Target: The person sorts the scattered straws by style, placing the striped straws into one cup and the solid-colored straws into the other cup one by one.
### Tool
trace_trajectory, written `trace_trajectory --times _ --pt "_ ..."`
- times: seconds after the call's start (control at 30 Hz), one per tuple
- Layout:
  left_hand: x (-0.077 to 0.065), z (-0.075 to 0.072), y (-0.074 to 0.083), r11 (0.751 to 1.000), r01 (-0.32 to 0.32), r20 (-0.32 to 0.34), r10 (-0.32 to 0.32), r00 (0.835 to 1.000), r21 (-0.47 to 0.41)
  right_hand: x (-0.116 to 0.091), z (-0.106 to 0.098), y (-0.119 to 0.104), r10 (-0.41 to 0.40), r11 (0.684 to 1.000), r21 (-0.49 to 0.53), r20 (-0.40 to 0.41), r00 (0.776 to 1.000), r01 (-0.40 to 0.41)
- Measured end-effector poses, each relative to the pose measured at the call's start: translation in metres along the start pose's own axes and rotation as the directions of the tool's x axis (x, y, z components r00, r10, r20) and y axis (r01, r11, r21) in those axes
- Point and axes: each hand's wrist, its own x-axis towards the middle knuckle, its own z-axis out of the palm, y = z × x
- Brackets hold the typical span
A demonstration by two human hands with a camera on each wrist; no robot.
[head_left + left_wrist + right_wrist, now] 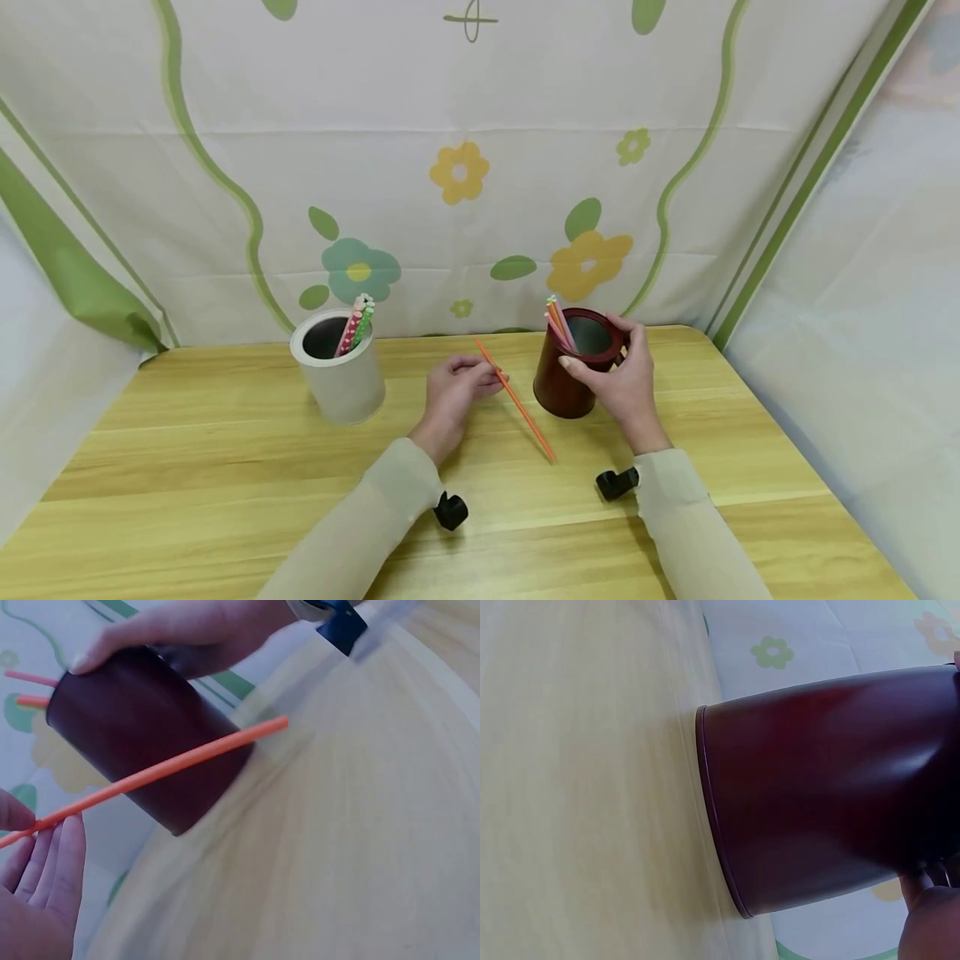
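My left hand (459,396) pinches a thin orange straw (522,410) between thumb and fingertips. The straw slants, its lower end pointing toward me and to the right. In the left wrist view, the orange straw (172,763) crosses in front of the dark red cup (142,720). My right hand (626,379) grips that dark red cup (562,387) near its rim, thumb on the near side and fingers round the right side. Several pink and orange straws (561,325) lean inside it. The right wrist view shows the cup's smooth wall (817,787) and base edge.
A white cup (345,387) stands on the left of the wooden table (225,483), holding several dotted red and green straws (354,329). Behind the table's far edge hangs a flowered curtain (525,192). Black wrist cameras (451,511) sit at both sleeves.
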Motion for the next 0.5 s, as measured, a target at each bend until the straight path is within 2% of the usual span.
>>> trace_trajectory --times 0.23,0.5 --pt "-0.006 0.0 0.022 0.996 -0.08 -0.04 0.078 0.996 -0.043 0.0 0.0 0.0 0.012 1.0 0.015 0.002 1.0 -0.012" --pt "-0.011 0.001 0.048 0.987 -0.139 -0.092 0.132 0.987 -0.074 0.0 -0.001 0.0 0.008 1.0 0.014 0.011 1.0 -0.008"
